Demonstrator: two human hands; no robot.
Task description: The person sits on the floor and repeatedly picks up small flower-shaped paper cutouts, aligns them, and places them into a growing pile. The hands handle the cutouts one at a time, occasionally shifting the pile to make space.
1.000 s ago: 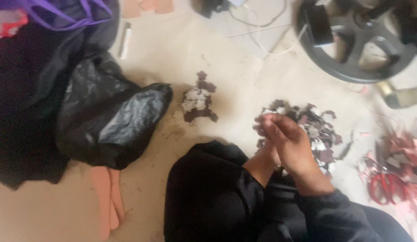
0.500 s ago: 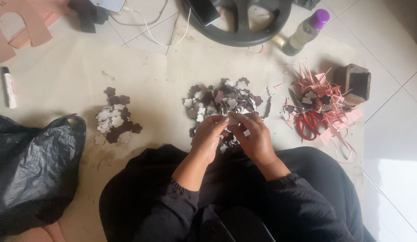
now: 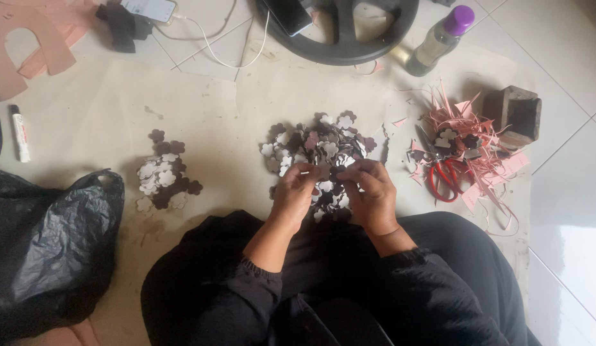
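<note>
A person sits on the floor, seen from above. The left hand (image 3: 293, 195) and right hand (image 3: 373, 192) meet over a heap of small flower-shaped brown and white cut-outs (image 3: 314, 144) lying on beige paper (image 3: 105, 115) straight ahead of the knees. Both hands' fingertips pinch cut-outs from the heap's near edge. A smaller pile of the same flower shapes (image 3: 163, 179) lies to the left, well apart. Red-handled scissors (image 3: 442, 176) rest among pink paper strips (image 3: 484, 160) on the right. A crumpled black plastic bag (image 3: 48, 243) sits far left.
</note>
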